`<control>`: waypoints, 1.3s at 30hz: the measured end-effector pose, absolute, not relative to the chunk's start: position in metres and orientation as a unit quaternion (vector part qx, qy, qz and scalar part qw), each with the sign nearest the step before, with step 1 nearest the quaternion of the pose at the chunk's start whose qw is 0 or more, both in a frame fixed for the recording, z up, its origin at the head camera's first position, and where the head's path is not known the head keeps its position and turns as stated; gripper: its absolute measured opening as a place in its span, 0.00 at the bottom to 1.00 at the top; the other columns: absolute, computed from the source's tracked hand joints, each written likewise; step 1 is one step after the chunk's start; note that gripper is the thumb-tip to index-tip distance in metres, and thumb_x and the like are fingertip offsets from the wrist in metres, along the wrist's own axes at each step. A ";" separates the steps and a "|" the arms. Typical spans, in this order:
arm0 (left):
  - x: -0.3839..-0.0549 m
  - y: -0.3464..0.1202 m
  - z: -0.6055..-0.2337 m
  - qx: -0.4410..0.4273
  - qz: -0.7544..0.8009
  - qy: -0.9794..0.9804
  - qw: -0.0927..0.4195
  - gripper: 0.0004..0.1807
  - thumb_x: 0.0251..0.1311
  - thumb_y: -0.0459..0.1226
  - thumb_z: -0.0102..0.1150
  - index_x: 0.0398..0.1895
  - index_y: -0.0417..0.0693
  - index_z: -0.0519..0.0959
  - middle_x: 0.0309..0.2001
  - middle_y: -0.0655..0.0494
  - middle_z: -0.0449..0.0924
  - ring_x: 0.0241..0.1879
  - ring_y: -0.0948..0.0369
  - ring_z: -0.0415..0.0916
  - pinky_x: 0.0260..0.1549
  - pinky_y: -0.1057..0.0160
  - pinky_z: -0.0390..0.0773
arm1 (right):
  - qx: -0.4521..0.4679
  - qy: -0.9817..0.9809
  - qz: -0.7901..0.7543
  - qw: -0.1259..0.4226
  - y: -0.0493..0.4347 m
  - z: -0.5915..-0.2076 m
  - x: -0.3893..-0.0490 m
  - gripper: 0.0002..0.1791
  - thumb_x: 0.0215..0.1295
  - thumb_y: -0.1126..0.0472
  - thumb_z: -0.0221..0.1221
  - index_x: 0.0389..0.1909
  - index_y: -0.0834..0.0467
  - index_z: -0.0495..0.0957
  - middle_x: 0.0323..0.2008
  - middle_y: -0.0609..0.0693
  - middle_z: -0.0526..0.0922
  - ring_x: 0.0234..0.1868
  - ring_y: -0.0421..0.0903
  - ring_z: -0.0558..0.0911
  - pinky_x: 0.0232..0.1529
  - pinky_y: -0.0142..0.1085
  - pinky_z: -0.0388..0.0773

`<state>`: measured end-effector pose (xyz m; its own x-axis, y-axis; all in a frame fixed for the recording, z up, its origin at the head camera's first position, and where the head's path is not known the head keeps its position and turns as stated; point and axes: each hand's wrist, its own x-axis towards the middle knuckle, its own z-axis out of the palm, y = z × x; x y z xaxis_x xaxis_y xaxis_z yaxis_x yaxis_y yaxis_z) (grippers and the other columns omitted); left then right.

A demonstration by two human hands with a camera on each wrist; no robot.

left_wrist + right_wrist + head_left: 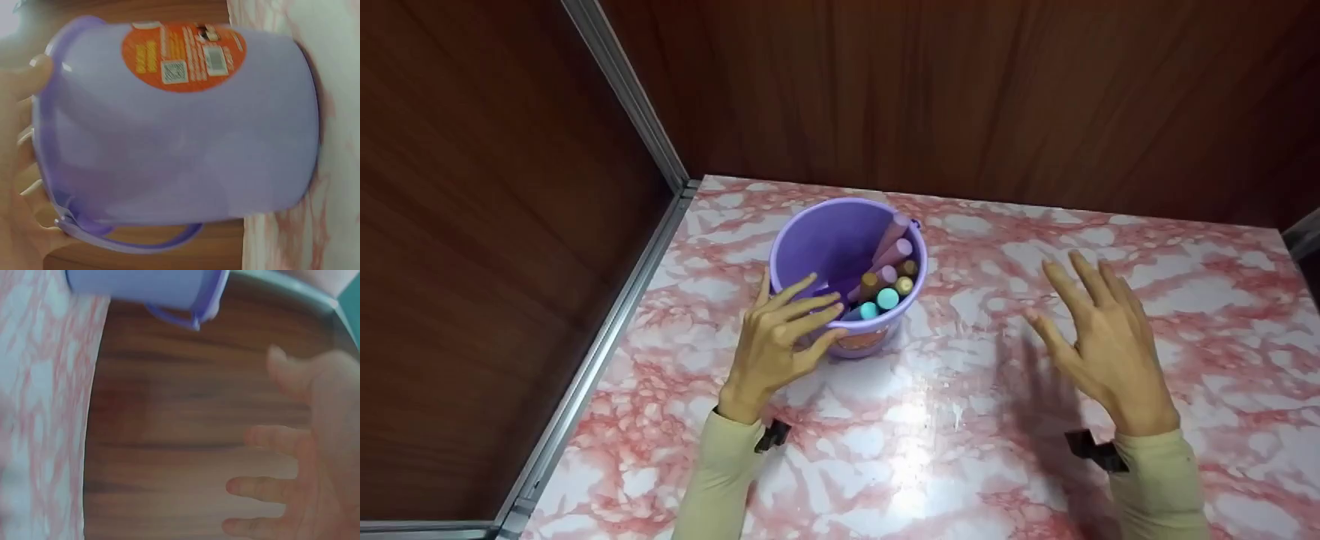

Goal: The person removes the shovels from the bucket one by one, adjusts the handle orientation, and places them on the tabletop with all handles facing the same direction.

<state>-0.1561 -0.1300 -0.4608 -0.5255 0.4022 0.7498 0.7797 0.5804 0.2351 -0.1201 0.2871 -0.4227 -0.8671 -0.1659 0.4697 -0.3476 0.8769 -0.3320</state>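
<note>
A purple bucket (810, 232) stands on the marbled table, holding several marker-like sticks (888, 298) with pink, brown, yellow and turquoise ends. My left hand (772, 345) is spread over the bucket's near-left rim, fingers reaching across the opening and thumb at the outer edge. In the left wrist view, the bucket's side (169, 152) shows an orange label (185, 56), and the thumb tip lies right at the rim. To the right, apart from the bucket, my right hand (1110, 345) is held over the table with fingers spread and nothing in it.
The table (975, 435) has a red and white marbled top. Dark wood panels (930, 97) rise behind it and on the left, where a metal frame strip (592, 352) runs along the edge. A handle (140, 246) hangs from the bucket's side.
</note>
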 end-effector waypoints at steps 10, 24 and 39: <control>-0.126 -0.121 -0.435 -0.345 -0.182 -0.874 0.288 0.14 0.67 0.31 0.70 0.53 0.51 0.91 0.50 0.54 0.92 0.58 0.49 0.87 0.67 0.28 0.74 | 0.247 -0.934 0.134 0.222 0.251 -0.379 -0.162 0.24 0.76 0.59 0.63 0.70 0.57 0.79 0.70 0.66 0.78 0.70 0.71 0.75 0.69 0.70 0.71; -0.119 -0.108 -0.438 -0.332 -0.149 -0.872 0.327 0.17 0.61 0.25 0.70 0.53 0.47 0.91 0.53 0.53 0.91 0.56 0.49 0.88 0.61 0.35 0.82 | 0.349 -0.920 0.117 0.132 0.169 -0.344 -0.230 0.17 0.77 0.64 0.63 0.63 0.56 0.84 0.65 0.60 0.84 0.67 0.63 0.80 0.69 0.62 0.77; -0.117 -0.106 -0.436 -0.319 -0.160 -0.877 0.321 0.19 0.59 0.25 0.73 0.53 0.48 0.91 0.52 0.53 0.92 0.55 0.50 0.88 0.62 0.35 0.81 | 0.404 -0.902 -0.133 0.073 0.102 -0.373 -0.266 0.09 0.70 0.66 0.63 0.44 0.54 0.91 0.47 0.52 0.92 0.56 0.55 0.83 0.66 0.50 0.77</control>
<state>-0.1170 -0.1064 -0.4364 -0.5904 0.4563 0.6657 0.6621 0.7455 0.0762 -0.2658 0.1024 -0.3728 -0.6626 -0.7486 0.0246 -0.7097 0.6380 0.2988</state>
